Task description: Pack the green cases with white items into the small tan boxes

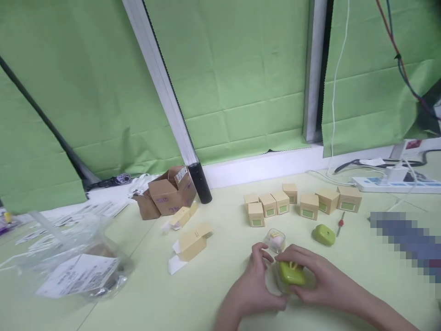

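Note:
My right hand grips a green rounded-square object with a small yellowish loop on top, thumb in front and fingers behind. Beneath the green piece a clear part shows, mostly hidden. My left hand is just left of it, fingers curved and thumb apart, with nothing visible held. Right behind the hands sits a small clear container with a pale pinkish-white item inside. A second green rounded piece lies to the right, beside a thin red-and-dark tool.
Several small tan boxes stand behind. Opened yellow cartons, a brown cardboard box and a black cylinder are left of centre. A plastic bag lies far left; a power strip sits back right.

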### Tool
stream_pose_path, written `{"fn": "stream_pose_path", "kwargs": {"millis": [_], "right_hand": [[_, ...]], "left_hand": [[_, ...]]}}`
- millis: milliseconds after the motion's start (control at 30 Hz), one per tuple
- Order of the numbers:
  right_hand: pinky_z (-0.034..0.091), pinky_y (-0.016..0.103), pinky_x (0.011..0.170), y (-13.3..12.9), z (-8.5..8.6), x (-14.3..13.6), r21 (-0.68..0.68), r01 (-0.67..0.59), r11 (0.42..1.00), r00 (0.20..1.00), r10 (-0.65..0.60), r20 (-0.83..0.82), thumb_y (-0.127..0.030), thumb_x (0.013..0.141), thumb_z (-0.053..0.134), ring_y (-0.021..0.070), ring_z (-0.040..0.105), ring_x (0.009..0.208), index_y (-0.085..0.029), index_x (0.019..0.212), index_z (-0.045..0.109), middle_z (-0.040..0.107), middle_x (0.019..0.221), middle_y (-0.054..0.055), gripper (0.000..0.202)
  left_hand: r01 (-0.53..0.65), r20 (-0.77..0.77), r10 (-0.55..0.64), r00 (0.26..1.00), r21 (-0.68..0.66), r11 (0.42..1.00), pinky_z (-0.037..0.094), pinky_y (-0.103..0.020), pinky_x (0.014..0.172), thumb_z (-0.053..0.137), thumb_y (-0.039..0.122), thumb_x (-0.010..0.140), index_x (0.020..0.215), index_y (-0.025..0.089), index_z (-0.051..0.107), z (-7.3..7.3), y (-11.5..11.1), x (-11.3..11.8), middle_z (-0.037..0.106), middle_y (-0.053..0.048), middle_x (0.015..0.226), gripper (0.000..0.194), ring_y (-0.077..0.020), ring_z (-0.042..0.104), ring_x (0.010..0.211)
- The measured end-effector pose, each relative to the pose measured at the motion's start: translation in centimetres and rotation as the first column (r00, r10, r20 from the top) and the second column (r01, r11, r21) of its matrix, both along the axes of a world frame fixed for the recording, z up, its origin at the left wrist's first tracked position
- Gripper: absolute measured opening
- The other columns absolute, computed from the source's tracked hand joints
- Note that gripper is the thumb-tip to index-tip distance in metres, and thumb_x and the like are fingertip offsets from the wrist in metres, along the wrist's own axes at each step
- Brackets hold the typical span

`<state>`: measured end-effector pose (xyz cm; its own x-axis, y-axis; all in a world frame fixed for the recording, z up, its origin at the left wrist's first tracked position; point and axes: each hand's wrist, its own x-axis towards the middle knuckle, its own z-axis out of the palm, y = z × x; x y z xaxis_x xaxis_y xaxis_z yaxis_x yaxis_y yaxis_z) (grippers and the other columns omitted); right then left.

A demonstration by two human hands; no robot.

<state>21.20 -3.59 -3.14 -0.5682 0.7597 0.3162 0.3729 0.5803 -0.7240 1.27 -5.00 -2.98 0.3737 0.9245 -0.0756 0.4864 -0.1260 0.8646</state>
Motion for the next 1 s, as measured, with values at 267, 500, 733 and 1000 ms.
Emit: {"fn": "stream_pose_path", "kwargs": {"millis": [267,500,733,1000], "right_hand": [[0.049,0.036,0.08,0.0,0.0,-0.1,0.071,0.075,0.995,0.988,-0.084,0.127,-0.01,0.065,0.057,0.0249,0.055,0.098,-0.031,0.111,0.056,0.062,0.107,0.003,0.051],[0.05,0.037,0.076,0.3,-0.4,0.2,0.082,0.126,0.989,0.975,-0.139,0.172,-0.025,0.074,0.06,0.0254,0.057,0.094,-0.036,0.12,0.051,0.061,0.113,0.001,0.049],[0.051,0.032,0.071,0.5,-1.1,0.0,0.047,0.113,0.993,0.982,-0.118,0.148,-0.024,0.071,0.062,0.0242,0.06,0.087,-0.033,0.11,0.058,0.064,0.099,0.002,0.041],[0.052,0.041,0.08,2.2,1.0,2.2,-0.413,0.313,0.855,0.71,-0.499,-0.497,-0.05,0.084,0.049,0.026,0.058,0.098,-0.027,0.124,0.048,0.059,0.112,0.008,0.046]], "left_hand": [[-0.413,-0.474,0.59,0.654,0.43,0.803,0.008,-0.054,0.103,0.064,0.025,0.06,0.118,0.016,0.046,3.5,4.7,-11.9,0.039,-0.017,0.134,0.061,-0.0396,0.019,0.13],[-0.408,-0.357,0.541,0.761,0.385,0.828,0.034,-0.038,0.094,0.048,0.045,0.075,0.121,0.014,0.045,4.2,3.9,-12.5,0.052,-0.013,0.125,0.055,-0.0287,0.048,0.113],[-0.227,0.651,0.39,0.652,-0.322,0.919,0.044,-0.032,0.066,0.035,0.065,0.075,0.089,0.014,0.06,5.2,2.7,-3.0,0.064,-0.005,0.068,0.059,-0.0197,0.059,0.064],[-0.1,0.67,0.374,0.642,-0.41,0.906,0.042,-0.027,0.068,0.066,0.053,0.066,0.106,0.023,0.038,1.2,1.2,1.8,0.062,-0.001,0.084,0.058,-0.0156,0.059,0.072]]}}
